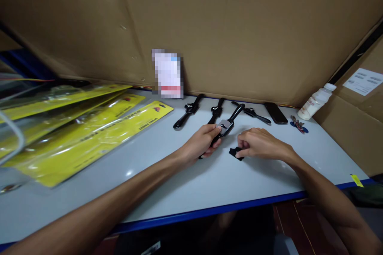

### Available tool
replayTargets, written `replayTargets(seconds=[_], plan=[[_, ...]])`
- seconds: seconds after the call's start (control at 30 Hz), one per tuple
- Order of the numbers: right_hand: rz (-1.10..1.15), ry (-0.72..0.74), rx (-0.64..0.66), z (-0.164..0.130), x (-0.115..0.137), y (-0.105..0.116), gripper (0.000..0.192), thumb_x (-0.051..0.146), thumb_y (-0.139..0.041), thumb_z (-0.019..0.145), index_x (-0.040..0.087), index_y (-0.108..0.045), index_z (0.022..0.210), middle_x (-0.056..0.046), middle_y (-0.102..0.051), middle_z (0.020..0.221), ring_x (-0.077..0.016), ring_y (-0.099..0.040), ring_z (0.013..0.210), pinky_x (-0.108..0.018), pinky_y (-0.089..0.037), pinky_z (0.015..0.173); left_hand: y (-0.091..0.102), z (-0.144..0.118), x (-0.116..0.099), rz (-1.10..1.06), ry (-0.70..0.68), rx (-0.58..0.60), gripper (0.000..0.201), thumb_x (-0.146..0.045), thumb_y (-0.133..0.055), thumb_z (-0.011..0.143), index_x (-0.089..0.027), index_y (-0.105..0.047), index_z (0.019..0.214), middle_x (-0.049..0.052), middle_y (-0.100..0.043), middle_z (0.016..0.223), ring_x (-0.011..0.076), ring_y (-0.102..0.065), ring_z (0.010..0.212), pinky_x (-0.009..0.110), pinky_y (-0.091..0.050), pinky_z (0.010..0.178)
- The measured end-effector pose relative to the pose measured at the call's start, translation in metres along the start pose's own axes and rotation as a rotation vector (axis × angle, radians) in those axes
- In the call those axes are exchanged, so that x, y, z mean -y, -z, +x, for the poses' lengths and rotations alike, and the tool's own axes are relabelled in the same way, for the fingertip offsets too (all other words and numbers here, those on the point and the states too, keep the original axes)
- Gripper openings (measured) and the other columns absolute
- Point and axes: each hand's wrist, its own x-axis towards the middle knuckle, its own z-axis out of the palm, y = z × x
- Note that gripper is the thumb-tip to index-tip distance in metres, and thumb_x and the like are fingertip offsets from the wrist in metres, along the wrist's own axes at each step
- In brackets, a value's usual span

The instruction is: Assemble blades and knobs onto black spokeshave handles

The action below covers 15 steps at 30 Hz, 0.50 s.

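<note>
Wrench sits mid-table, just in front of the person. Black tool w/ a grey plate near the jaw end. Long axis runs diagonal: handle end near-left, hidden in the palm, head end far-right, pointing toward the back wall.

Left hand is clenched around the wrench's handle, thumb up on the grey plate. Right hand is curled, fingertips pinching a small black part that rests on the table just right of the wrench, not touching it. Can't tell what the part is, too small/blurred.

Step, my read: mid-assembly or fitting, wrench steadied in one hand, part being picked up w/ the other. Next move prob needs the part lifted and lined up w/ the head end while the left keeps the tool from rotating; fine alignment, low force.

Outward: three more black wrenches lie in a row behind, handles roughly same diagonal. Dark flat phone-like object right of them, then keys, then a white bottle leaning on cardboard. Yellow packs stacked far left. Blurred card stands against the back cardboard.
</note>
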Motion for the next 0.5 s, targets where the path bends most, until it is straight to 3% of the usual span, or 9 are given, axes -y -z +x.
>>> replayTargets(seconds=[0.13,0.3,0.4,0.5], plan=[[0.138,0.075,0.001,0.004,-0.001,-0.004,0.016,0.026,-0.073,0.079,0.019,-0.061,0.073,0.001,-0.063,0.074,-0.0128,-0.051,0.069,-0.026,-0.032,0.063,0.0,-0.001,-0.001,0.007,0.012,-0.01,0.03,-0.032,-0.041,0.099,-0.021,-0.039,0.071,-0.008,-0.041,0.053,0.0038,-0.025,0.035,0.015,-0.017,0.031],[0.588,0.19,0.018,0.002,-0.007,0.008,0.01,0.018,-0.069,0.079,0.018,-0.059,0.076,0.004,-0.058,0.066,-0.011,-0.052,0.063,-0.024,-0.039,0.061,0.001,-0.003,-0.003,0.026,0.044,0.014,0.029,-0.034,-0.039,0.099,-0.021,-0.04,0.072,-0.007,-0.043,0.054,0.0042,-0.025,0.036,0.015,-0.017,0.032],[0.708,0.183,-0.206,0.002,-0.009,0.012,0.009,0.023,-0.07,0.08,0.017,-0.063,0.079,0.002,-0.063,0.073,-0.0115,-0.055,0.067,-0.024,-0.04,0.062,0.0,-0.005,-0.005,0.084,0.09,0.053,0.028,-0.038,-0.039,0.099,-0.022,-0.041,0.075,-0.008,-0.043,0.053,0.0053,-0.026,0.035,0.016,-0.016,0.031],[0.629,0.176,-0.4,0.006,-0.007,0.007,0.004,0.019,-0.07,0.081,0.017,-0.066,0.078,0.001,-0.065,0.074,-0.0116,-0.056,0.069,-0.024,-0.038,0.062,-0.002,-0.007,-0.005,0.178,0.12,0.1,0.029,-0.041,-0.039,0.098,-0.023,-0.041,0.075,-0.007,-0.044,0.052,0.006,-0.028,0.034,0.018,-0.016,0.031]])
